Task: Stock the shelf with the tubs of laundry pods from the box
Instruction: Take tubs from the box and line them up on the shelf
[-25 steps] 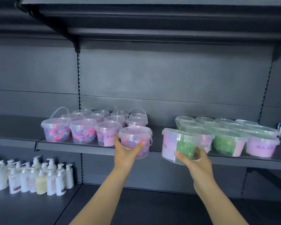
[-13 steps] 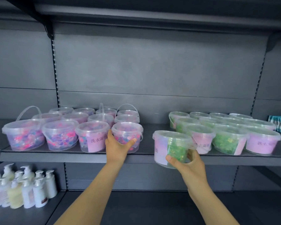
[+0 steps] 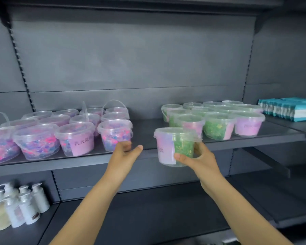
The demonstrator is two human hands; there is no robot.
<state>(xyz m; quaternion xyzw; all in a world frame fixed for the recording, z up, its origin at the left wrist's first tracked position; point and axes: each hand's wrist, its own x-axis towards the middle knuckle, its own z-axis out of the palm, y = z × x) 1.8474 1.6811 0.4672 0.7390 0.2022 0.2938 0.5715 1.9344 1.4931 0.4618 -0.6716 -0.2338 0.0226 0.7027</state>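
Tub of green pods [image 3: 177, 147] stands upright in the right hand [image 3: 200, 161], grip curled round its lower wall, held before the shelf [image 3: 145, 135] lip just left of the front of the green row [image 3: 217, 126]. The left hand [image 3: 125, 156], loose and holding nothing, is farther from that row, beside a pink-pod tub [image 3: 113, 133].

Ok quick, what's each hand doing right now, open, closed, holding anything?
Left hand: open, holding nothing, right by a pink tub on the shelf.
Right hand: closed around a green tub.
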